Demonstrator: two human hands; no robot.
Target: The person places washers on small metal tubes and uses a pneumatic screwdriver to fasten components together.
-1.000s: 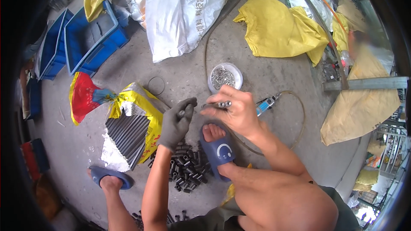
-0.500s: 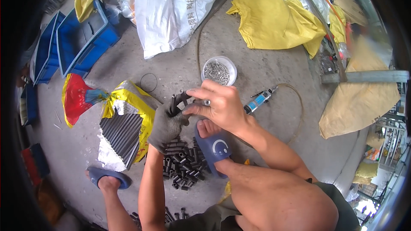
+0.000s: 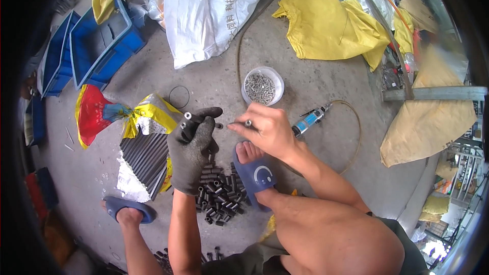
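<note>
Holding dark sleeves (image 3: 188,116) with bright ends, the gloved left hand (image 3: 188,158) curls near the right hand (image 3: 270,130), which holds a small metal piece (image 3: 248,122); the sleeves appear light, stiff and possibly slick, best taken mid-barrel, leaving ends exposed.

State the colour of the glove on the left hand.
The glove is dark grey, seen in the head view.

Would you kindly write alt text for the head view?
A gloved left hand holds small tubes; a bare right hand holds a small part. Nearby are piled black tubes, a bowl of metal pieces and a blue tool.
</note>
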